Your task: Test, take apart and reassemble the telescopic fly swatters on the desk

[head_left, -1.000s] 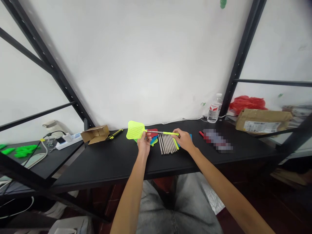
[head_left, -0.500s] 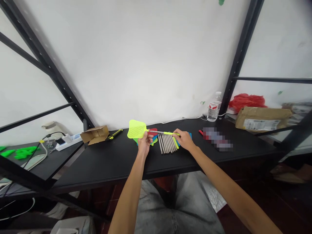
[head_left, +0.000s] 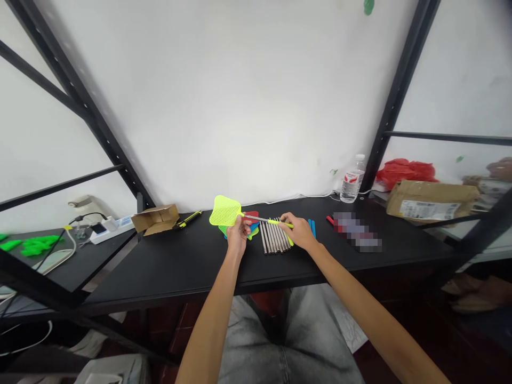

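One yellow-green swatter [head_left: 262, 219] | head [head_left: 225, 212] leftward | long axis crosswise, slightly slanted

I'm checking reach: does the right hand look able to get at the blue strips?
Probably yes: the blue strips lie close beside the right hand, though its grip on the yellow handle may need releasing.

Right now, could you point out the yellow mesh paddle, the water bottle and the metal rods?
Yellow mesh paddle [head_left: 225, 212]: head view, middle of the mesh.
Water bottle [head_left: 352, 180]: head view, on its label.
Metal rods [head_left: 274, 238]: head view, mid-row, on the shafts.
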The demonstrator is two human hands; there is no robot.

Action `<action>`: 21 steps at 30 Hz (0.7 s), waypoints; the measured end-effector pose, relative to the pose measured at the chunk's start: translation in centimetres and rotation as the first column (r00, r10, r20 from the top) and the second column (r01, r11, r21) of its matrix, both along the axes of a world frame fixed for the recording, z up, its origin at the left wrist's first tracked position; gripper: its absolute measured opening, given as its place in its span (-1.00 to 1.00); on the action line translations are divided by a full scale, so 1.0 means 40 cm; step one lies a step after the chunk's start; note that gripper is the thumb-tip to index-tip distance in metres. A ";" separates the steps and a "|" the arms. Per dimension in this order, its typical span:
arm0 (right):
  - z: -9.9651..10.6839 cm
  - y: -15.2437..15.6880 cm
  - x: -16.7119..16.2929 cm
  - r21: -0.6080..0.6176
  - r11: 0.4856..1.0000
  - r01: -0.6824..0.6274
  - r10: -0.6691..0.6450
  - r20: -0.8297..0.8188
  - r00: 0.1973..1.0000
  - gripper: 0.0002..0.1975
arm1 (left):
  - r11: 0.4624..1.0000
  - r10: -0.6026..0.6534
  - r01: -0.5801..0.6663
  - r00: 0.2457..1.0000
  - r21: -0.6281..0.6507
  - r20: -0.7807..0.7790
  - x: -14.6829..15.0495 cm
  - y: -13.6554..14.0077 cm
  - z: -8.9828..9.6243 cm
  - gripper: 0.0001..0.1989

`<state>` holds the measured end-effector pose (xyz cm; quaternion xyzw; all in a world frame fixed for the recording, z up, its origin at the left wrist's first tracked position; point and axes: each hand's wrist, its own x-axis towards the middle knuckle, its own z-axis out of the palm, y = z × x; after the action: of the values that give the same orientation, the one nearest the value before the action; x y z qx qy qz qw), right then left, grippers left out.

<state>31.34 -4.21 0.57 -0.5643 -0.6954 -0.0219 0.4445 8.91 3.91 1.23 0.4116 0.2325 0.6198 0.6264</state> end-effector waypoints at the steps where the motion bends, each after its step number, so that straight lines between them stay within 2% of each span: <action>1: 0.001 -0.001 -0.004 0.001 1.000 0.000 0.000 0.002 1.000 -0.76 | 1.000 0.019 -0.019 1.000 -0.007 0.008 0.001 0.002 -0.001 -0.53; 5: 0.000 -0.004 -0.006 0.017 0.999 0.032 -0.032 0.003 0.999 -0.80 | 0.995 0.095 -0.094 0.994 0.028 -0.052 0.003 0.000 -0.004 -0.52; 7: 0.000 0.000 0.002 0.031 0.996 0.089 -0.088 -0.013 0.996 -0.80 | 0.988 0.139 -0.121 0.972 0.100 -0.190 0.004 -0.008 -0.005 -0.53; 9: 0.002 0.012 0.014 0.027 0.986 0.163 -0.162 -0.044 0.986 -0.79 | 0.965 0.220 -0.140 0.895 0.223 -0.388 0.006 -0.020 -0.007 -0.54; 11: 0.008 0.032 0.029 -0.009 0.974 0.228 -0.228 -0.066 0.971 -0.77 | 0.898 0.376 -0.139 0.735 0.417 -0.565 0.010 -0.034 -0.009 -0.60; 12: 0.012 0.045 0.038 -0.035 0.967 0.251 -0.253 -0.066 0.965 -0.76 | 0.843 0.474 -0.123 0.630 0.524 -0.616 0.012 -0.039 -0.010 -0.64; 14: 0.022 0.073 0.056 -0.088 0.954 0.286 -0.292 -0.053 0.955 -0.75 | 0.715 0.655 -0.059 0.403 0.696 -0.639 0.017 -0.047 -0.014 -0.70; 16: 0.030 0.104 0.072 -0.135 0.940 0.313 -0.320 -0.035 0.947 -0.76 | 0.639 0.755 0.011 0.186 0.769 -0.629 0.023 -0.046 -0.022 -0.69; 17: 0.031 0.119 0.079 -0.161 0.932 0.325 -0.333 -0.024 0.943 -0.76 | 0.629 0.773 0.029 0.090 0.777 -0.628 0.026 -0.044 -0.027 -0.66; 19: 0.030 0.149 0.090 -0.216 0.915 0.340 -0.348 0.001 0.937 -0.77 | 0.648 0.762 0.055 -0.064 0.760 -0.645 0.030 -0.037 -0.038 -0.62; 21: 0.024 0.176 0.097 -0.266 0.901 0.343 -0.347 0.033 0.937 -0.78 | 0.678 0.733 0.074 -0.153 0.732 -0.663 0.032 -0.033 -0.047 -0.62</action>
<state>35.22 2.83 1.54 -0.7334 -0.5774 -0.0018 0.3587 10.18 2.61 -0.64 0.7914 0.5162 0.3149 -0.0900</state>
